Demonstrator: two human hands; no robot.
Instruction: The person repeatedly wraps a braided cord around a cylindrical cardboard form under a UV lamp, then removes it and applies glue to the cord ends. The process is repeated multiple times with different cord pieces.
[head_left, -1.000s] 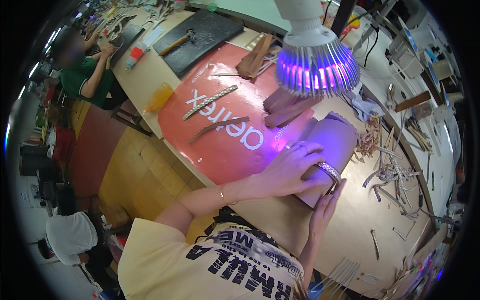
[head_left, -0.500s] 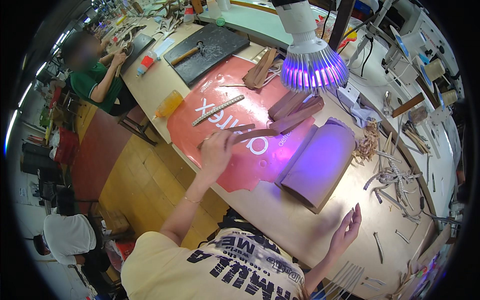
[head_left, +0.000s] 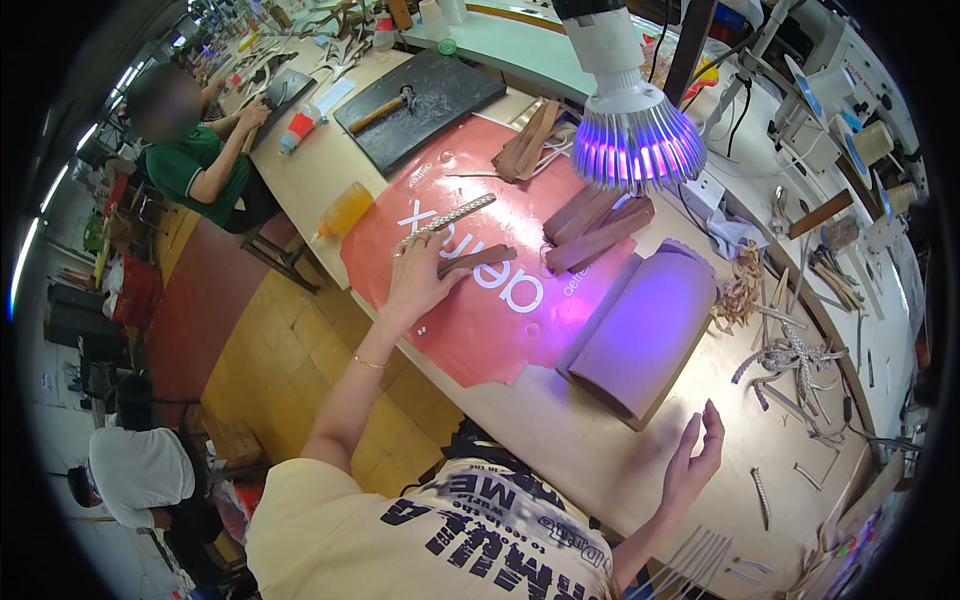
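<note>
My left hand (head_left: 412, 282) is over the red printed sheet (head_left: 445, 345), fingers spread from the thumb. Its fingertips reach the near end of a pale braided cord (head_left: 462, 213), covering part of it. Close by the thumb lies a short stack of brown leather strips (head_left: 482, 260); whether the thumb touches it is unclear. My right hand (head_left: 695, 455) hovers above the table's near right side, open, with thumb and fingers apart and nothing visible in it. Between the hands rests a rolled brown sheet (head_left: 650, 325). More folded brown strips (head_left: 600, 230) lie beyond it.
A lit lamp (head_left: 638, 140) hangs low over the far strips. Farther back are a black slab (head_left: 430, 100) with a hammer (head_left: 382, 112) and an orange bottle (head_left: 345, 210). Braided cord pieces (head_left: 795, 350) tangle at right. Another person in green (head_left: 215, 175) works at far left.
My left hand has let go of a long brown strip, which now lies with the folded strips, and has moved up to the braided cord. My right hand stays nearly in place.
</note>
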